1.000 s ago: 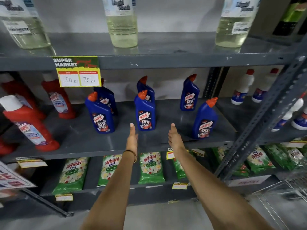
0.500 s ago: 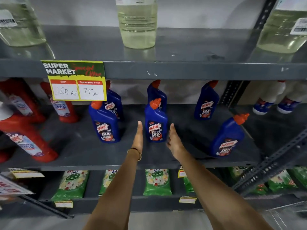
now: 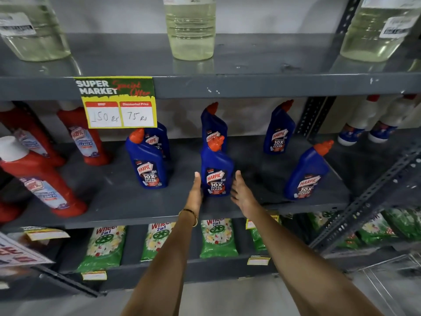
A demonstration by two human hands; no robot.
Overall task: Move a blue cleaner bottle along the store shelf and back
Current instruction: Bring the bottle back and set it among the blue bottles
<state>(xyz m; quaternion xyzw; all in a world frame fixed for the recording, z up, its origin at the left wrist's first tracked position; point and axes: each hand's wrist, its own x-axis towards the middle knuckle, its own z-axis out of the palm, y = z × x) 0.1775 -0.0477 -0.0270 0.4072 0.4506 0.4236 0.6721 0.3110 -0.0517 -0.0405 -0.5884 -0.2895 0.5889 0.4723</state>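
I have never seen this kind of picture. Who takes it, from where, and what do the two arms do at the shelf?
There is no machine here. A person wears one wide camera on the head, so you look down along their own bare arms. The left hand and right hand are open, one on each side of a blue cleaner bottle with an orange cap. They are at its sides, but a firm grip cannot be seen. The bottle stands upright on the grey middle shelf. More blue bottles stand around it and red bottles at the left. Above stand clear bottles of pale liquid, below lie green packets. A yellow price tag hangs from the upper shelf edge.
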